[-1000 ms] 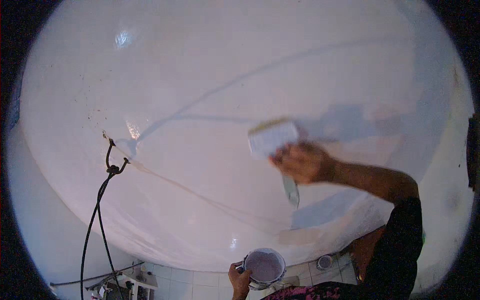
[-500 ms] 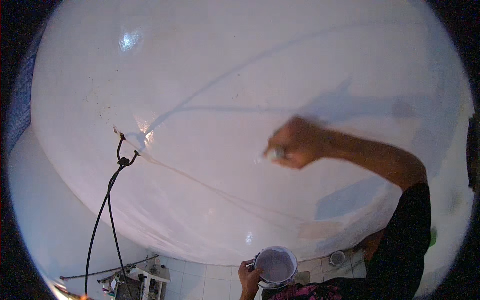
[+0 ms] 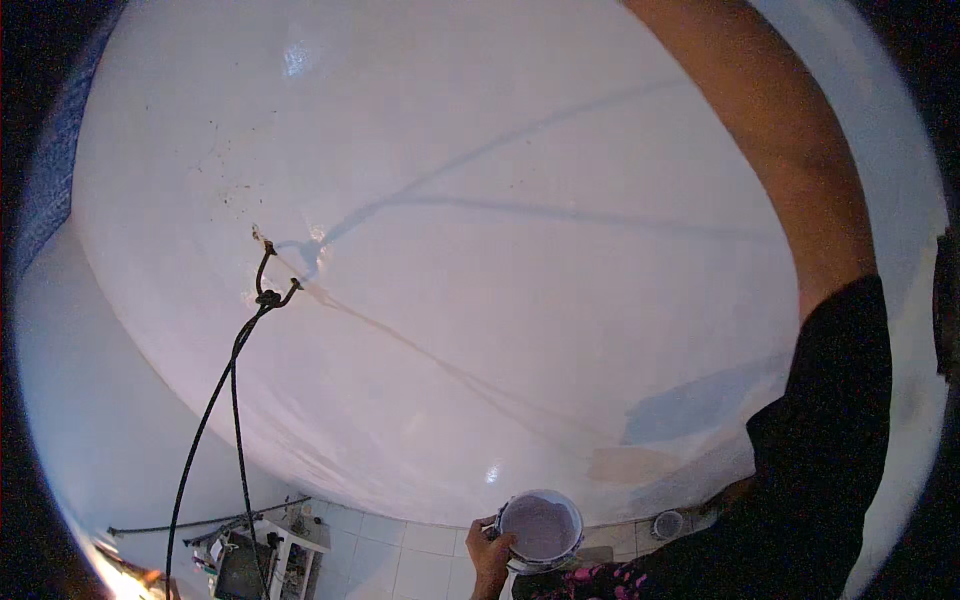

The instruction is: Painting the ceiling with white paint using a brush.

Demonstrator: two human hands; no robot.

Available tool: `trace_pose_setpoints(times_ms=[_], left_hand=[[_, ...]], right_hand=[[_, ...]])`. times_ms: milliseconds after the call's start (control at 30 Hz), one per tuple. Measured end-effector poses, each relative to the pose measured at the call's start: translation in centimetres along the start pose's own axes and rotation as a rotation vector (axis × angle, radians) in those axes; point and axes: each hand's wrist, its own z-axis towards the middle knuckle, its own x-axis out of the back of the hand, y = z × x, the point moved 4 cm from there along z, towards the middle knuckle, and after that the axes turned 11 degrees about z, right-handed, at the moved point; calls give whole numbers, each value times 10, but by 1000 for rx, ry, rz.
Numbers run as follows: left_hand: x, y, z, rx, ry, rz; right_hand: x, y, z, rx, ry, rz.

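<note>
Low in the view, my left hand (image 3: 489, 556) grips the side of a small round paint bucket (image 3: 541, 528), thumb near its rim. The bucket holds a pale, greyish-lilac paint-like liquid. My right forearm (image 3: 770, 130) rises from a black sleeve and reaches up over the large, smooth white curved surface (image 3: 520, 330). The hand at its end lies beyond the upper edge, so its fingers and anything in them are hidden.
A dark rope (image 3: 268, 299) is knotted through the surface at left and hangs down in two strands. At lower left stand a white shelf unit (image 3: 299, 560) and clutter. Another small container (image 3: 667, 525) sits on the tiled floor (image 3: 424, 566). Blue fabric (image 3: 52, 170) edges the far left.
My right arm has swung upward, taking its hand, which held a small pale object, out of view. The white surface and rope have shifted slightly rightward in the picture. My left hand still grips the bucket.
</note>
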Motion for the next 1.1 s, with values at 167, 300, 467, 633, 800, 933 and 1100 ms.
trace_pose_setpoints(times_ms=[167,300,467,633,800,933,1100], left_hand=[[18,-18,3,-76,84,196],[25,-21,0,-36,78,59],[33,-34,6,-81,64,-40],[41,-42,4,-13,13,40],[39,-35,5,-70,121,266],[30,-30,6,-20,176,354],[17,-27,-1,23,26,-28]], right_hand=[[-54,-12,11,-37,28,225],[-79,-59,-20,-144,-523,-72],[-57,-158,-97,-79,-473,193],[-18,-204,-75,-21,-408,360],[-95,-124,-32,-79,-123,241],[-122,-165,-50,-177,-341,292],[-79,-302,-117,-87,-482,655]])
